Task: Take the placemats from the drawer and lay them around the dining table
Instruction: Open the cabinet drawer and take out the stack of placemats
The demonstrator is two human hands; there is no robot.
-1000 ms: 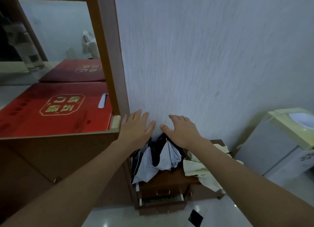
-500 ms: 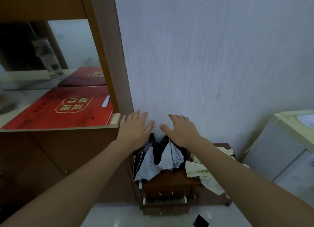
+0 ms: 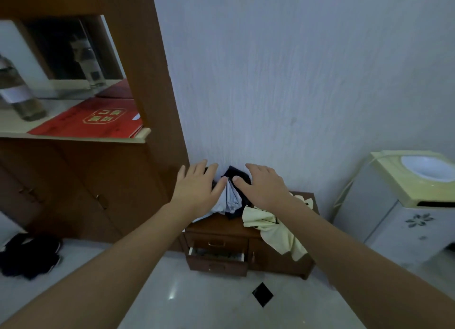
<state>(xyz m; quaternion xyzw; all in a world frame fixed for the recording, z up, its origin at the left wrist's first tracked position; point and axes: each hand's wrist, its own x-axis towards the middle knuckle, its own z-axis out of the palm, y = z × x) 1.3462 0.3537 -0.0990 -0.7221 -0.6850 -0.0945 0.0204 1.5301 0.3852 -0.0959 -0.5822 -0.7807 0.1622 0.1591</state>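
While both arms reached toward the wall (image 3: pixel 295 70), I saw a low wooden cabinet (image 3: pixel 278 259) standing against it.
Its lower drawer (image 3: pixel 216 261) stood partly pulled out; I could not make out placemats. My left hand (image 3: pixel 197 188) and right hand (image 3: pixel 263 188) hovered flat-fingered, holding nothing, over the clothes (image 3: pixel 231 200).

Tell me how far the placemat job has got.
Done: one drawer of the small cabinet stands partly open. In hand: nothing; left hand and right hand reach forward, fingers straight, above the clothes piled on top. Left: taking out the placemats and laying them; neither placemats nor dining table are visible.
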